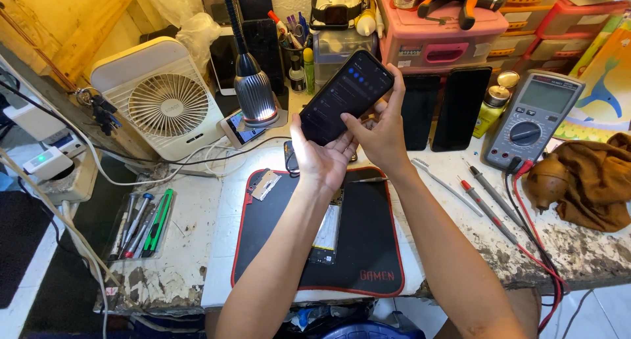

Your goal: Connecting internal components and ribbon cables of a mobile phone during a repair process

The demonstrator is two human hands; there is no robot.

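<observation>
Left hand [322, 158]: grasping phone [347, 96] from below | Right hand [381, 132]: grasping phone's edge | Location: above black mat [368, 247]

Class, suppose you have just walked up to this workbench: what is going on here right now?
A person holds a black smartphone with a lit dark screen above the bench. The left hand supports it from below; the right hand grips its side, thumb near the screen. Beneath, an opened phone body lies on a black red-edged work mat. A grey multimeter with probes sits to the right, a white fan to the left.
</observation>
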